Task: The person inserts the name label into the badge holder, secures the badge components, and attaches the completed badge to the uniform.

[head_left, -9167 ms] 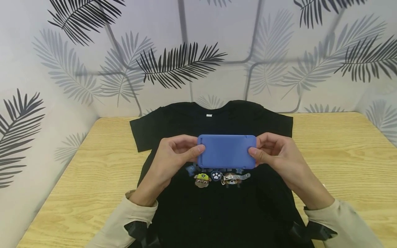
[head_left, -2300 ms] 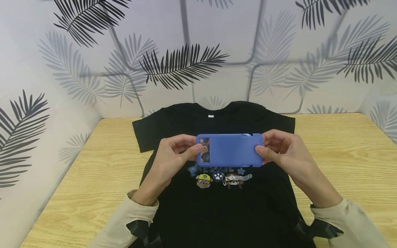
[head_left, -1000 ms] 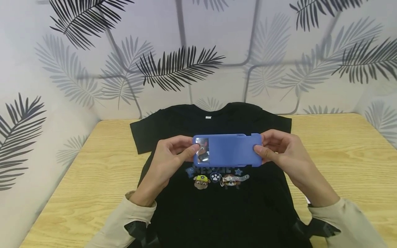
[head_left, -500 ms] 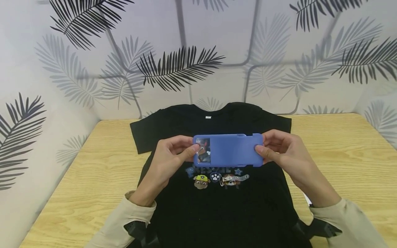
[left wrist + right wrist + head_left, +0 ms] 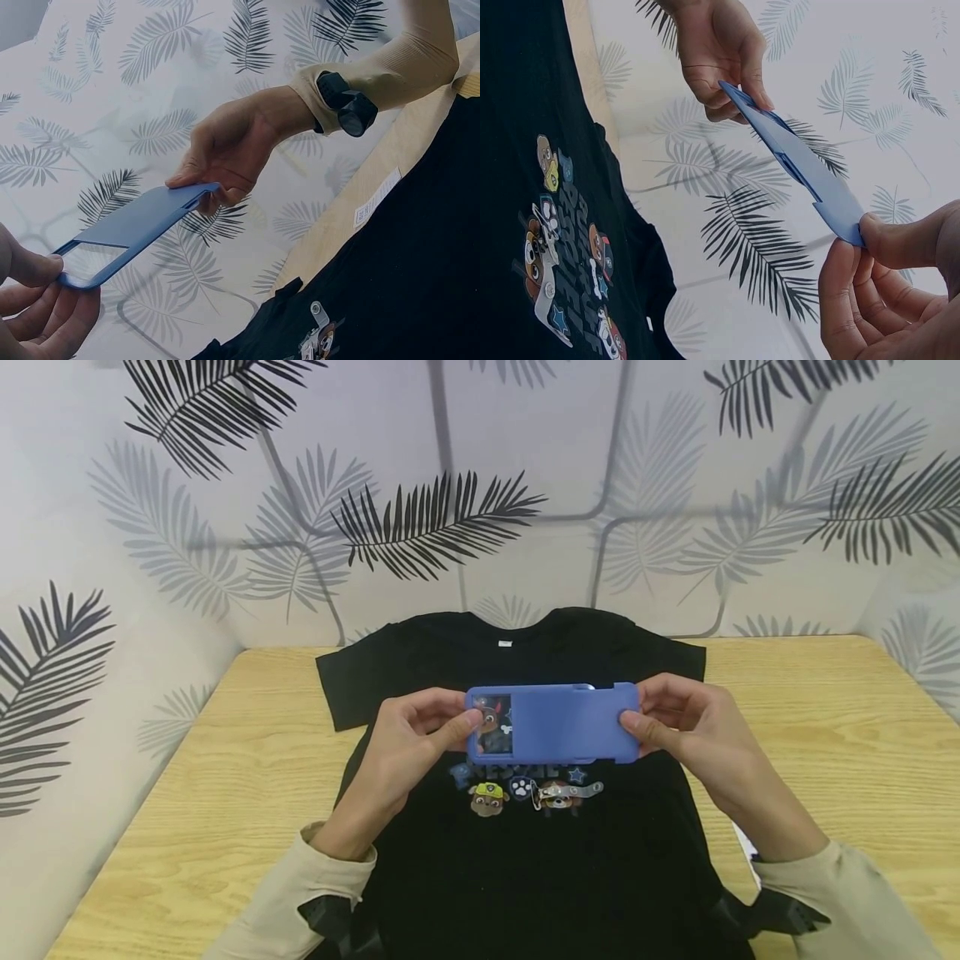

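Note:
A blue plastic card holder (image 5: pixel 566 723) is held level above a black T-shirt (image 5: pixel 517 877). My left hand (image 5: pixel 427 731) pinches its left end between thumb and fingers. My right hand (image 5: pixel 678 722) pinches the right end of its sliding part, which sticks out to the right of the frame. At the left a clear window (image 5: pixel 495 724) is uncovered, and the shirt's cartoon print shows through it. In the right wrist view the holder (image 5: pixel 802 161) is seen nearly edge-on, with a step where the parts overlap. A clear strap with a metal clip (image 5: pixel 573 791) lies on the shirt's print.
The shirt lies spread on a wooden table (image 5: pixel 225 777), its collar toward the leaf-patterned wall covering (image 5: pixel 525 560). A white printed label (image 5: pixel 377 199) lies on the table beside the shirt, partly hidden behind my right forearm in the head view.
Over the earlier frames the sliding part has moved right with my right hand, uncovering the window at the left. In the last second it has shifted slightly further. My left hand stays about in place.

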`<state>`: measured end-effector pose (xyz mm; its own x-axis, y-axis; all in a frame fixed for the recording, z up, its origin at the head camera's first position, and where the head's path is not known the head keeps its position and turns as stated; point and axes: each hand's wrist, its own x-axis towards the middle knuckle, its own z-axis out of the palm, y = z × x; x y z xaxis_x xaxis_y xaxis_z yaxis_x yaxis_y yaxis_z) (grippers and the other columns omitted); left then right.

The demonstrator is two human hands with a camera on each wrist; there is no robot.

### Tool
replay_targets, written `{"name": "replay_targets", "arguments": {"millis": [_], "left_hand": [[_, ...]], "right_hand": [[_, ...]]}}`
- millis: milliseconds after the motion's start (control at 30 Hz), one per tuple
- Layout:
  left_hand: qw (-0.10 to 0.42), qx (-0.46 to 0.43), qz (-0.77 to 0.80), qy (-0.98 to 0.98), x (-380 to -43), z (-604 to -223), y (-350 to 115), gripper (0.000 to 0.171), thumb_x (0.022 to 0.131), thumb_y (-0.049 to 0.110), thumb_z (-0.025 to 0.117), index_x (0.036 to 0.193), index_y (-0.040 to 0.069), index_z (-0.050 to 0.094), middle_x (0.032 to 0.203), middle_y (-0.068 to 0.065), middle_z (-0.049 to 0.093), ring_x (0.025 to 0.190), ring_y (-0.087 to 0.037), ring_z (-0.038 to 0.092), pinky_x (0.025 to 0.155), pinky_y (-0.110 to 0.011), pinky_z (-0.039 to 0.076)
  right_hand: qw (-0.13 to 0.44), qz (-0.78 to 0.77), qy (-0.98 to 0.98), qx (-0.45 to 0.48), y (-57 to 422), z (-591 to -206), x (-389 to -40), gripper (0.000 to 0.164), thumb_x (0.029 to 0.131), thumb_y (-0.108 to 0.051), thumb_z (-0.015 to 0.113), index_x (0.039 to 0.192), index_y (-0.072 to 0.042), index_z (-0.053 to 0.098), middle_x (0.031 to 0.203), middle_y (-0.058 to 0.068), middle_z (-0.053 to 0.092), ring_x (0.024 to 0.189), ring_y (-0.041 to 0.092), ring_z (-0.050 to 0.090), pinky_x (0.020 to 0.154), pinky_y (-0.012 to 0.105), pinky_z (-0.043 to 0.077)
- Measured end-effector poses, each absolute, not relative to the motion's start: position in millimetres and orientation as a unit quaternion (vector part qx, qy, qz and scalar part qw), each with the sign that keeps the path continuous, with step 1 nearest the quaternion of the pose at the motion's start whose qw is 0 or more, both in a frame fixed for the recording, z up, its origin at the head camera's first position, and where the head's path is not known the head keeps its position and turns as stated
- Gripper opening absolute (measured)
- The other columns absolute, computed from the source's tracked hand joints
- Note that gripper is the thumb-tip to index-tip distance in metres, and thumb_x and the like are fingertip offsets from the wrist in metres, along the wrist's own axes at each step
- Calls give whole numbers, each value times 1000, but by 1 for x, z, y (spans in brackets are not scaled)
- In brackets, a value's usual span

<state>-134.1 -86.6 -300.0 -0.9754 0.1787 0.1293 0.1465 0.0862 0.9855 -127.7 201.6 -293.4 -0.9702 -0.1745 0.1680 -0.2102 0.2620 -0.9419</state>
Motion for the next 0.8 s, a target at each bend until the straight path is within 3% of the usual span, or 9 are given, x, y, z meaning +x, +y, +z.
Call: {"name": "replay_targets", "arguments": {"millis": [200,467,800], "left_hand": [[8,113,664,739,-133,-301,-87,21,88,3,68,105,-8,66,93,-15,69,82,-22,69,77,-38,58],[3,117,664,739,-133,-301,-89,20,88,2,68,105,-9,66,93,-17,69,86,-32,69,77,-38,58],[-1,119,665,738,-132,-302,-91,20,88,2,68,106,-8,66,93,-16,70,83,-24,70,77,-38,58]], "right_hand": [[17,591,-797,119,204,-294,-126,23,90,-7,68,104,7,58,89,-2,66,74,17,65,66,29,57],[18,594,-796,113,207,-296,-126,26,89,-10,69,105,7,57,93,0,67,74,16,64,66,28,57],[16,594,-795,123,207,-296,-126,21,89,-14,71,100,0,60,93,4,67,75,17,65,67,29,57]]}}
